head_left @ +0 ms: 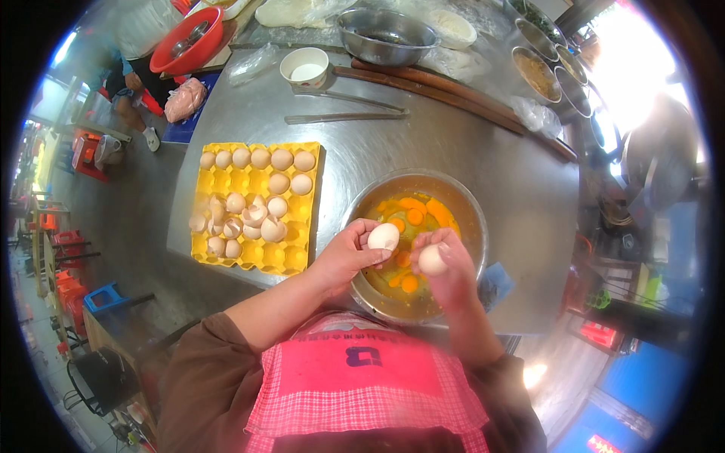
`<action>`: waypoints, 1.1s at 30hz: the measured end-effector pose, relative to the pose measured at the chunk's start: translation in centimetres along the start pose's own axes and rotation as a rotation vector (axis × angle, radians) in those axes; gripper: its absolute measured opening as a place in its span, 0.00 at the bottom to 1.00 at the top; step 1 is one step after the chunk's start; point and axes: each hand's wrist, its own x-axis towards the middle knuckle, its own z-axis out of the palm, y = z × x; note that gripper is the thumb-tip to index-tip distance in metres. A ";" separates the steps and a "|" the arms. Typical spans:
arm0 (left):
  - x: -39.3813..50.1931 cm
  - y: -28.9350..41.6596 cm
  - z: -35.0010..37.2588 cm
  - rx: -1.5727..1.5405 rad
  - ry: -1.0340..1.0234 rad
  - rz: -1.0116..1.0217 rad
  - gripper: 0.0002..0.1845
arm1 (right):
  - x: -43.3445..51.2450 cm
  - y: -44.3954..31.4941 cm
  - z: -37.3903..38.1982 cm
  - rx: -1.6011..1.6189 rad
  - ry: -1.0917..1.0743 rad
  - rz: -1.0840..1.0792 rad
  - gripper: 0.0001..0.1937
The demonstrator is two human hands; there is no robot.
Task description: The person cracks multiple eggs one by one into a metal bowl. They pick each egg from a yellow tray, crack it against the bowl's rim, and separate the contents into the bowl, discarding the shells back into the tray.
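Observation:
My left hand (351,252) holds a pale egg (383,236) between thumb and fingers, over the left side of a steel bowl (474,209). My right hand (453,266) is closed round another egg (433,259) above the same bowl. Several orange yolks (415,216) lie in clear egg white inside it. Left of the bowl is a yellow egg tray (226,180). Whole eggs (282,159) fill its far row, with a few more behind the middle. Broken shells (273,228) are heaped in its nearer part. Whether the held eggs are cracked, I cannot tell.
Metal tongs (345,118), a paper bowl (304,67) and long wooden rods (442,93) lie across the steel table (527,226). Beyond stand a metal basin (388,37) and dough (294,12). Steel containers (535,73) are at the far right. Another person (133,79) is at the upper left, near a red basin (161,56).

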 end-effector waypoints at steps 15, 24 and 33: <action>-0.1 -0.3 0.8 0.729 0.129 0.301 0.25 | 1.7 2.0 2.0 -1.457 0.119 -0.310 0.21; 1.3 -0.6 1.5 0.875 0.171 0.576 0.23 | 1.9 2.3 0.5 -1.439 0.195 -0.398 0.22; 2.0 1.8 0.3 1.290 -0.097 0.896 0.27 | 1.4 -2.3 -0.2 -1.885 -0.206 -0.627 0.21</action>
